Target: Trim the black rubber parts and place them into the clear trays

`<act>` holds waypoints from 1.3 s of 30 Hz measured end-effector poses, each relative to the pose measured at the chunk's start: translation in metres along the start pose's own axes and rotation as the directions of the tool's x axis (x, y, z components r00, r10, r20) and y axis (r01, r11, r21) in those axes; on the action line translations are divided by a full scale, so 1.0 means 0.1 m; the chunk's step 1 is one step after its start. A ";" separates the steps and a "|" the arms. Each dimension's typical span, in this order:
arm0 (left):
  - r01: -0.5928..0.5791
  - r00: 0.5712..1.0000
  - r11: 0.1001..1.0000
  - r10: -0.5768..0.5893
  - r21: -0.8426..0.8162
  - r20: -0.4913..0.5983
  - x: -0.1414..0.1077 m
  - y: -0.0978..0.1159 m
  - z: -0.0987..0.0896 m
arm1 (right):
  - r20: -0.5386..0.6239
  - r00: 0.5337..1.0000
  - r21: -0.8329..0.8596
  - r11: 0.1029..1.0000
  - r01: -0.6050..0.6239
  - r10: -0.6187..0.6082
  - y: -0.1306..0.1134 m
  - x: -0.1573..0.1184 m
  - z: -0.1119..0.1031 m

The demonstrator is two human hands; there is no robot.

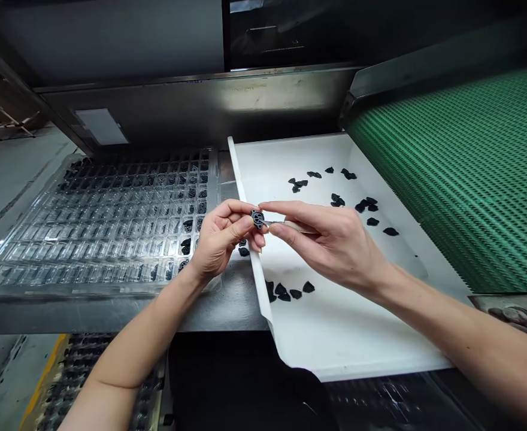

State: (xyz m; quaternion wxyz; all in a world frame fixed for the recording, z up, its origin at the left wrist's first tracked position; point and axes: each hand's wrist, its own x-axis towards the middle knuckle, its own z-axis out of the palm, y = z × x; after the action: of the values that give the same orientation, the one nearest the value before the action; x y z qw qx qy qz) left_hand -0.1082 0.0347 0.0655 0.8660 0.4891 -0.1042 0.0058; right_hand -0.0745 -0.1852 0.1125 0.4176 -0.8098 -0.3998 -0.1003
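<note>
Between the thumb and fingers of my left hand [221, 233] is a small black round part [257, 219] with openings and side lugs. My right hand [329, 242] is closed on a slim tool with a thin metallic tip [270, 222], which meets the part's right side. Whether this is a knife or tweezers I cannot make out, as my fingers cover most of it. Both hands are above the raised left edge of a white tray [335, 353]. Just under my left fingers lie a few more black parts [244, 248].
Several black pieces [366, 205] lie scattered in the tray. On the left, a clear compartment tray [84, 233] holds black parts in its back rows and right columns. A green mesh conveyor [461, 167] slopes along the right. A metal machine panel [200, 111] borders the back.
</note>
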 end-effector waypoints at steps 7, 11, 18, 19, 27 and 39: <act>0.015 1.000 1.000 -0.015 -0.006 -0.010 0.01 -0.01 -0.02 | -0.010 1.000 0.048 0.999 -0.022 0.022 -0.01 -0.01 -0.01; -0.001 1.000 0.999 0.002 -0.043 0.014 0.01 -0.01 -0.01 | -0.007 1.000 0.010 1.000 -0.015 0.015 -0.01 0.00 -0.01; 0.014 1.000 1.000 -0.014 -0.020 -0.003 0.00 0.00 -0.02 | -0.014 0.994 -0.087 0.990 0.109 -0.110 0.00 -0.02 -0.01; 0.013 1.000 1.000 -0.013 -0.020 0.002 0.00 0.00 -0.02 | -0.018 0.994 -0.086 0.990 0.110 -0.112 0.01 -0.02 -0.01; 0.010 0.999 0.999 -0.009 -0.036 0.034 -0.01 -0.02 -0.05 | -0.047 0.994 -0.070 0.993 0.096 -0.100 0.04 -0.02 0.01; 0.056 0.996 0.998 -0.054 0.023 -0.073 -0.04 0.04 0.01 | -0.124 0.992 0.011 1.000 0.011 -0.009 0.02 0.00 0.03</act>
State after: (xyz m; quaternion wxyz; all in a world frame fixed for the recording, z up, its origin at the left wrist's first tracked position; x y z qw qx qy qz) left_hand -0.1122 0.0366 0.0688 0.8628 0.5020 -0.0590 0.0009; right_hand -0.0733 -0.1837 0.1095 0.4459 -0.7975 -0.3776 -0.1501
